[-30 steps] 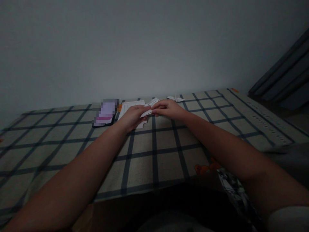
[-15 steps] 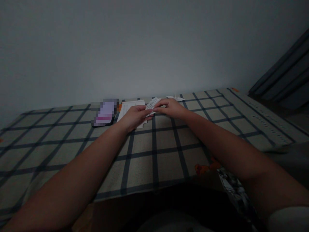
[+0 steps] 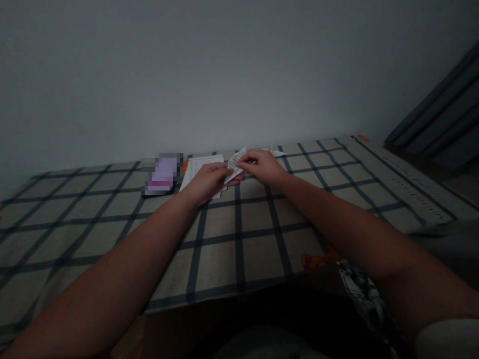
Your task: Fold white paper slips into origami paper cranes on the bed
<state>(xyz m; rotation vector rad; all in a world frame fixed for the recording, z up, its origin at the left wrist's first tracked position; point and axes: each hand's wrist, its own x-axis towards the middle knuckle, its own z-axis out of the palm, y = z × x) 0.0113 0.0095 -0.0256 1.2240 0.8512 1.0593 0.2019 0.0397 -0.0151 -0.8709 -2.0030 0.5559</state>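
Note:
A small folded piece of printed paper (image 3: pixel 235 166) is held up between my two hands. My left hand (image 3: pixel 208 182) grips its left side, thumb on top and fingers underneath. On the right edge, my right hand (image 3: pixel 264 166) pinches the paper between thumb and fingertips. Behind and below my left hand lie flat printed sheets (image 3: pixel 198 166), partly covered by that hand. Just beyond my right hand rests a white folded paper piece (image 3: pixel 277 153), partly hidden by the hand.
A phone (image 3: pixel 162 174) with a blurred, lilac screen lies left of the sheets. The checked tablecloth (image 3: pixel 258 244) covers the table, which meets a plain wall (image 3: pixel 239 75) at the back. A dark curtain (image 3: pixel 441 109) hangs at the far right.
The folded paper has turned to a steeper slant, with its pointed top higher. My right hand has shifted slightly along its edge, and the left fingers show more beneath it.

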